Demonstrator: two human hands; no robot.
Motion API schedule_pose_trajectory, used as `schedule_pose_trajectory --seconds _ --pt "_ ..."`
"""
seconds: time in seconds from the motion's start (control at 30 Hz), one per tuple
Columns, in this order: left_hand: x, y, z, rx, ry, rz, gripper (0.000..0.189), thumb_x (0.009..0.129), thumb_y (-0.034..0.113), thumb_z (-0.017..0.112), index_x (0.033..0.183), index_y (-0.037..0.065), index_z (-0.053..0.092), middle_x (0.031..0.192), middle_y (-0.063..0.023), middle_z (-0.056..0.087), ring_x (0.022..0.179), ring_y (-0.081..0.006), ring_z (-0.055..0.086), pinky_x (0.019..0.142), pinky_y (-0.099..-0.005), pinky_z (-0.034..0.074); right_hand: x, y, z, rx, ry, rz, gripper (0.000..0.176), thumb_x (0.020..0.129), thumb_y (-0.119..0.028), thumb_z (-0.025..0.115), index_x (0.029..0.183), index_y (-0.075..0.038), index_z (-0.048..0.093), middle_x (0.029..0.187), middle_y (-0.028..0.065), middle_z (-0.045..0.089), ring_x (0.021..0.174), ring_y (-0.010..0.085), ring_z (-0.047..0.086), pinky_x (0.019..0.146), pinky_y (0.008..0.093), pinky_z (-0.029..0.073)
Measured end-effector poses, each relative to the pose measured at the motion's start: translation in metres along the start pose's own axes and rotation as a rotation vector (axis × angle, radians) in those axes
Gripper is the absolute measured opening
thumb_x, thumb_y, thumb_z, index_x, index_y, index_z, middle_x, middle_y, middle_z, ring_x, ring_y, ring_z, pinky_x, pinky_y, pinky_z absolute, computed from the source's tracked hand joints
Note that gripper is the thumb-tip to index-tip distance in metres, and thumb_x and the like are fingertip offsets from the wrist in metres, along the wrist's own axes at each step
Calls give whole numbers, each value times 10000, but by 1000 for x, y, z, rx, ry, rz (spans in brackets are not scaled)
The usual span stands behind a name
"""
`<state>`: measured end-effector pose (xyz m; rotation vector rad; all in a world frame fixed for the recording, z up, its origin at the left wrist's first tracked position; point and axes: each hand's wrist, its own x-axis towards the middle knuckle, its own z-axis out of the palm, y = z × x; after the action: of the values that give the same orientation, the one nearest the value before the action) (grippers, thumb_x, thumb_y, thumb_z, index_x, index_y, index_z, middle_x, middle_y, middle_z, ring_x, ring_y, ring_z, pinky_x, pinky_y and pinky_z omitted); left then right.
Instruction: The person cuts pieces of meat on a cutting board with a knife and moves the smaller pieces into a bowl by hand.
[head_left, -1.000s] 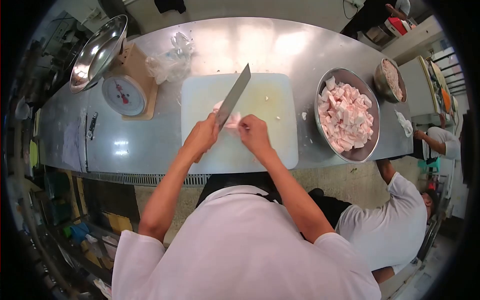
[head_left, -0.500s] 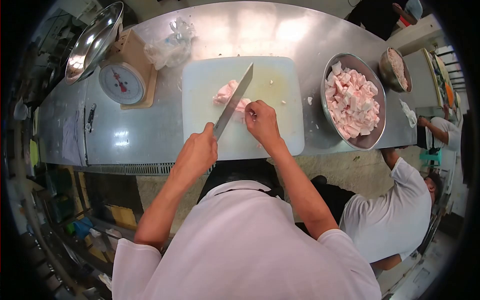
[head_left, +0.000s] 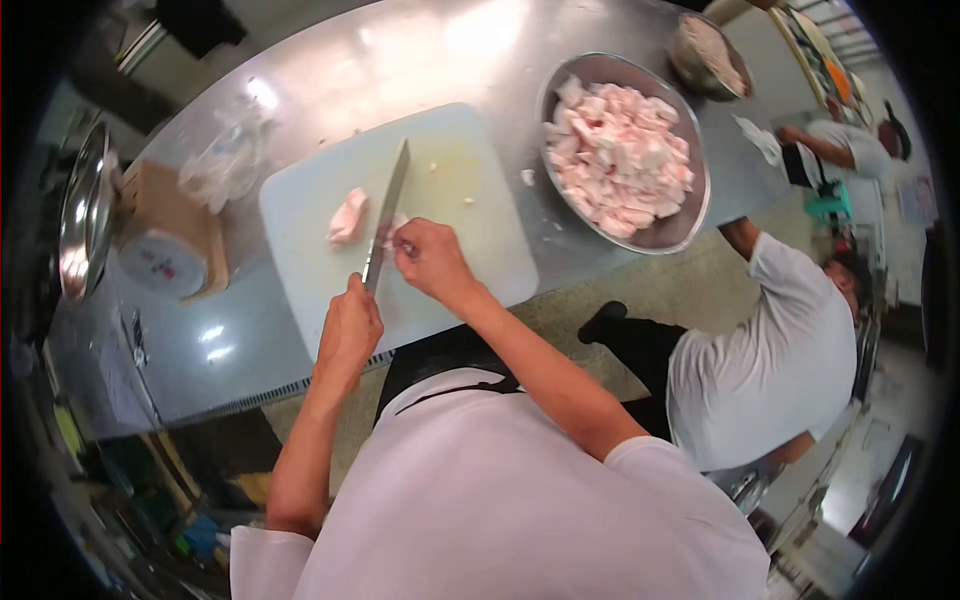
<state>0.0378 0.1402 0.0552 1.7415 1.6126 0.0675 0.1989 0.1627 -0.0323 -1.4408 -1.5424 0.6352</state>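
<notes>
My left hand (head_left: 348, 325) is closed round the handle of a long knife (head_left: 388, 215), whose blade points away from me over a pale cutting board (head_left: 300, 265). Just right of the blade, my right hand (head_left: 435, 262) has its fingers curled on a small piece of pink-white fatty meat (head_left: 396, 228), mostly covered by the fingers. On the blade's left lies a larger chunk of the same meat (head_left: 348, 217), apart from both hands. A few tiny scraps dot the board.
A large metal bowl (head_left: 700, 205) of cut fatty pieces stands right of the board, with a smaller bowl of minced meat (head_left: 715, 55) behind it. A dial scale (head_left: 165, 262) and clear plastic bag (head_left: 230, 160) are at left. A co-worker (head_left: 765, 350) is close on my right.
The view has swung to the right, so the board and scale sit further left. The knife now stands between the chunk and the piece at my right hand, with a gap beside the chunk.
</notes>
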Motion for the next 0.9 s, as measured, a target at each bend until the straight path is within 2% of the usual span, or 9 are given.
schedule_pose_trajectory --seconds 0.17,0.27,0.3,0.43,0.5,0.57,0.77,0.83,0.9 --pt "27 -1 15 -24 60 41 168 914 1 470 1065 -71 489 764 -311 613 761 -506 607 646 -529 464 6 5 -15 87 52 24 60 725 9 644 783 15 659 749 153 637 645 301 639 607 369 517" --pt "25 -7 -6 -212 -52 -14 141 973 76 466 1043 -46 480 705 -234 629 493 -351 620 432 -447 465 1 5 -11 138 81 37 58 707 12 644 765 8 651 729 154 620 647 316 625 607 389 503" --pt "19 -8 -10 -237 -50 21 145 994 106 453 1023 -35 471 685 -196 621 400 -245 576 341 -386 434 0 4 -11 129 95 36 63 705 13 647 767 7 650 729 151 618 644 306 627 604 382 505" --pt "-11 -5 -10 -94 -52 -123 145 983 98 458 1013 -42 475 719 -247 632 507 -355 627 445 -457 474 -9 -2 -2 161 57 -1 68 701 11 648 769 6 647 726 148 613 635 300 624 597 373 504" --pt "-8 -25 15 -18 143 100 147 968 94 475 996 -49 487 744 -300 626 669 -460 638 581 -520 483 -15 -7 1 175 4 -7 78 697 9 652 775 4 651 730 146 617 628 289 632 597 363 514" --pt "8 -16 15 -42 100 21 150 949 90 485 988 -54 503 786 -337 617 809 -519 603 677 -552 459 -20 -9 5 213 14 3 80 697 8 655 777 6 653 734 148 621 626 282 637 593 357 520" --pt "10 -11 -11 -229 3 -120 137 929 72 480 953 -63 490 758 -329 600 764 -509 590 644 -535 454 -38 3 -12 166 -38 84 101 755 34 669 855 19 668 841 134 673 729 210 692 649 296 590" --pt "-1 -30 0 -76 101 122 123 924 55 479 947 -66 484 699 -314 579 710 -497 579 627 -535 443 -40 8 -25 61 34 21 58 769 32 651 825 18 658 804 156 660 690 267 684 614 328 560" --pt "-17 -31 -2 -62 105 113 117 918 49 487 948 -64 485 687 -312 575 699 -495 576 626 -542 436 -40 6 -34 17 27 19 69 775 35 646 840 17 656 815 155 659 694 274 680 616 336 555"
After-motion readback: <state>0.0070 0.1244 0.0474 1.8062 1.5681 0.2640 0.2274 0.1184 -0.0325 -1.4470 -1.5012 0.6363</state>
